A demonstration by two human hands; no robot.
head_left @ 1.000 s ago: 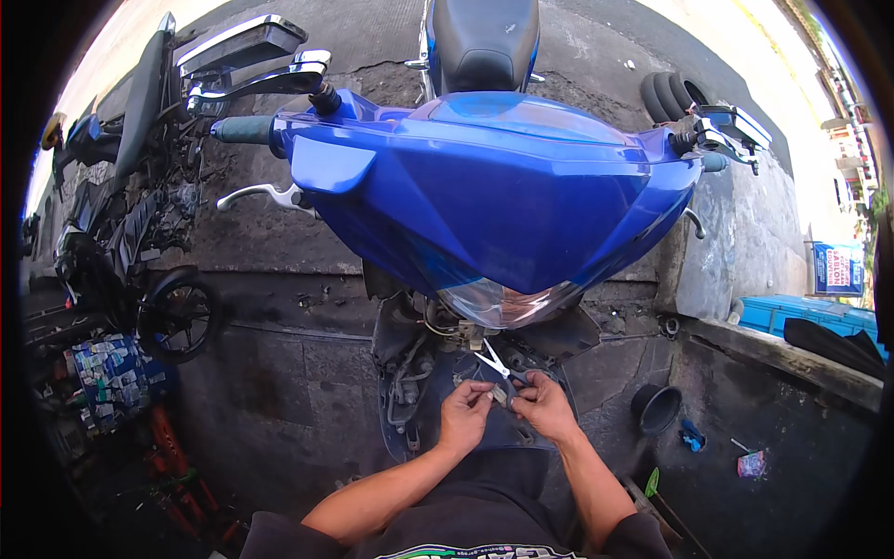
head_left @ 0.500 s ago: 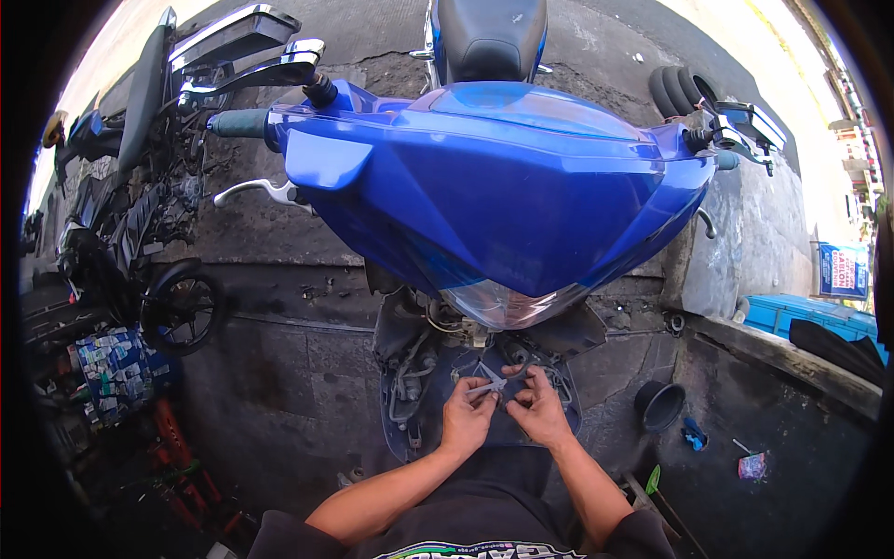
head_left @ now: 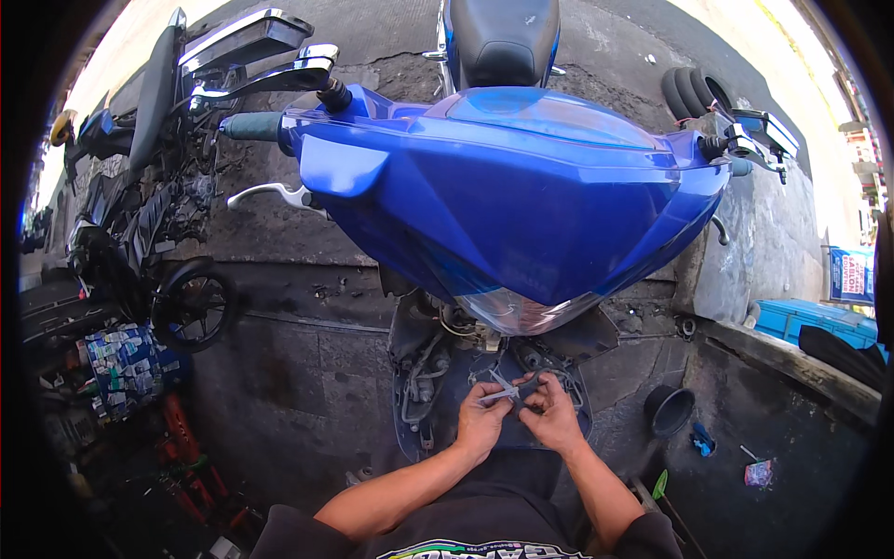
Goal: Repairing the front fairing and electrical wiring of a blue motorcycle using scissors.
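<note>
A blue scooter front (head_left: 521,210) fills the middle of the view, with its lower front opened to wires and dark parts. Below it my right hand (head_left: 553,415) is closed round the dark handle end of what look like scissors (head_left: 504,386), their pale grey blades spread toward the left. My left hand (head_left: 480,421) is pinched at those blades, thumb and fingers together; whatever else lies between its fingertips is too small to make out. Both hands are close together over a dark panel (head_left: 445,440) of the scooter, cables hanging at either side.
Left stand other motorcycles, one with a black wheel (head_left: 194,309), and a red metal stand (head_left: 191,456). To the right are a black bucket (head_left: 670,411), a blue cloth (head_left: 703,440) and a small packet (head_left: 758,473). Stacked tyres (head_left: 695,91) lie beyond, near a concrete ledge (head_left: 792,359).
The whole scene has shifted slightly right and down in view. Both hands stay together at the same spot below the scooter front; the pale blades look a little more spread.
</note>
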